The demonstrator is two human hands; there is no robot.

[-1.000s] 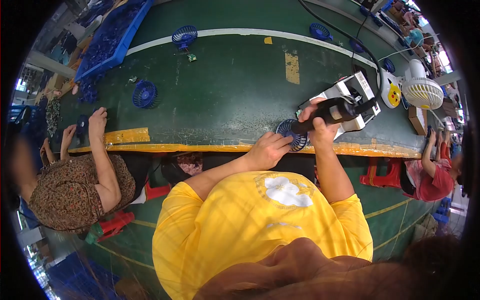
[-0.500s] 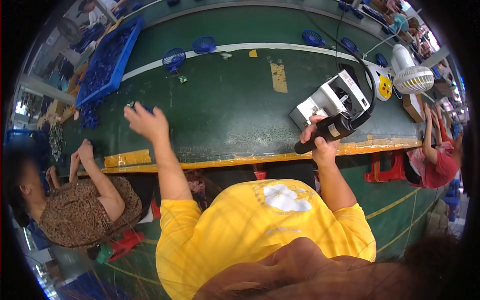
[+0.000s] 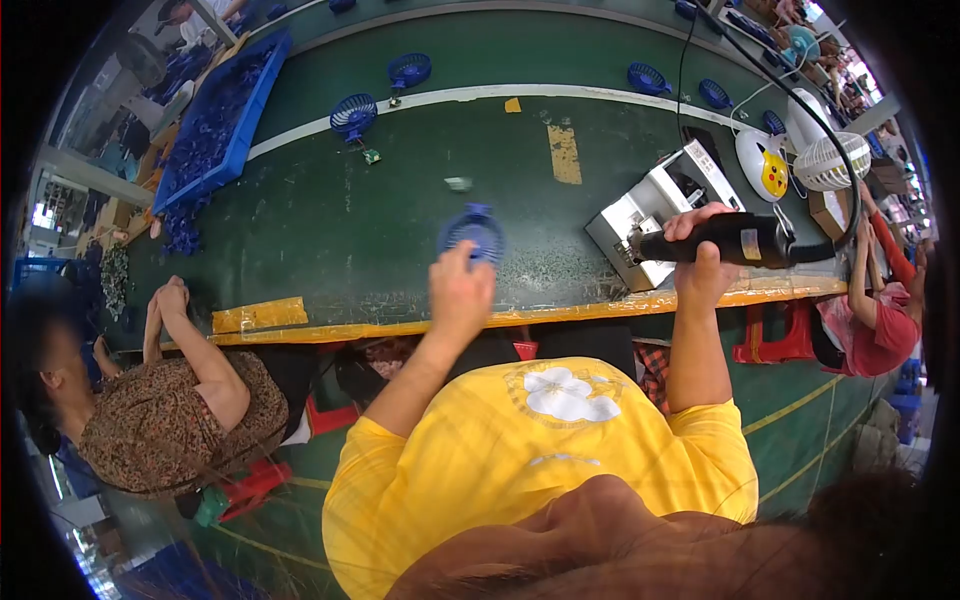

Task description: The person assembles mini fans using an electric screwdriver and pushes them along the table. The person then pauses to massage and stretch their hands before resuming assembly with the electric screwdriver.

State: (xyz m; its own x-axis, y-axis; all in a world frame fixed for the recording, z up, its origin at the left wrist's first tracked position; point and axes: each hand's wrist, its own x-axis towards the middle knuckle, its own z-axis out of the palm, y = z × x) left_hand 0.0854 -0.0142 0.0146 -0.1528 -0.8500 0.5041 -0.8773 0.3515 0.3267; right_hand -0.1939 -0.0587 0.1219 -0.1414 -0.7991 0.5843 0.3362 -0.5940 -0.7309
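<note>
Head view: right hand (image 3: 704, 278) wraps the screwdriver (image 3: 738, 239), nose best kept steady at the machine (image 3: 648, 205); left of that machine, left hand (image 3: 462, 296) touches a blurred fan (image 3: 480, 236), grip unclear.

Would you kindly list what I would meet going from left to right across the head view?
Blue tray, blue fan housing, second blue fan housing, left hand with a blurred fan housing, yellowish tape patch, right hand holding a black tool, white fan.
</note>
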